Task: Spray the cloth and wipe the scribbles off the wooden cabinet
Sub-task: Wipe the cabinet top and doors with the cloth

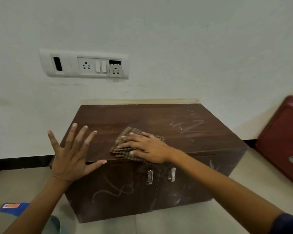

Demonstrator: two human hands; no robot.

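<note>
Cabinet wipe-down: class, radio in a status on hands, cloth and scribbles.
Right hand flat on cloth, pressing it to cabinet top. Left hand open, no grip, fingers spread. Scribbles remain on top right and front door. Nothing blocking.

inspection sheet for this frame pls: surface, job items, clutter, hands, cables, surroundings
Surface: cabinet top, dark wood; scribbles on its right part, left part looks clean.
Job's things: checked cloth bunched near the top's front edge; more scribbles on the left door and faint marks on the right door. Spray bottle not identified.
Clutter: blue object on the floor at left, partly hidden; teal object below the left arm, unclear.
Hands: left hand open, fingers spread, holding nothing; right hand pressed flat on the cloth.
Cables: nothing seen.
Surroundings: white wall, socket panel above the cabinet; red unit at right; tiled floor.
</note>
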